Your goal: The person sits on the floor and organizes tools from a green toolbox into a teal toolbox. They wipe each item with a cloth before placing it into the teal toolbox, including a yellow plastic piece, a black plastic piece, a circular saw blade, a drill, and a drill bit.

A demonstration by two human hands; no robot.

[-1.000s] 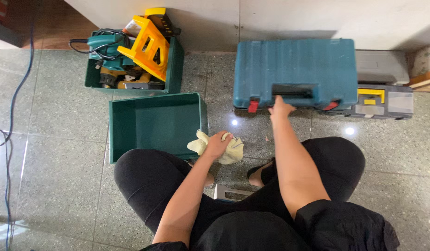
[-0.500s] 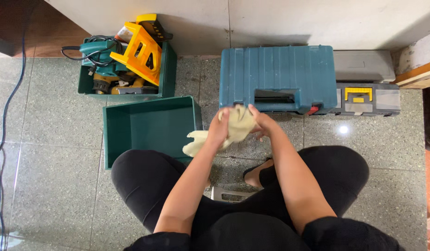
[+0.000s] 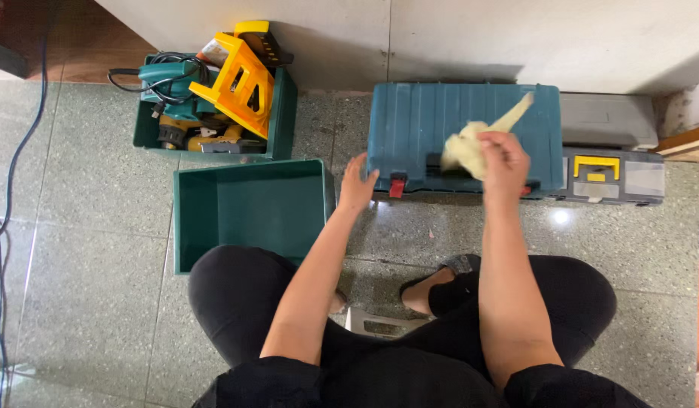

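A teal plastic tool case (image 3: 440, 121) with red latches lies on the tiled floor against the wall. Over its lid my right hand (image 3: 503, 156) grips a pale yellow cloth (image 3: 470, 143), one end of the cloth trailing up to the right. My left hand (image 3: 357, 181) rests with fingers spread against the case's front left corner, holding nothing. I sit low, my knees in black trousers at the bottom of the view.
An empty green bin (image 3: 247, 211) stands left of my left hand. Behind it a second green bin (image 3: 283, 113) holds power tools and a yellow frame. A grey and black toolbox (image 3: 617, 162) with a yellow latch sits right of the case. A blue cable (image 3: 21, 151) runs along the floor at left.
The cloth has passed from my left hand to my right, which lifted it onto the case lid. My left hand moved to the case's front left corner.
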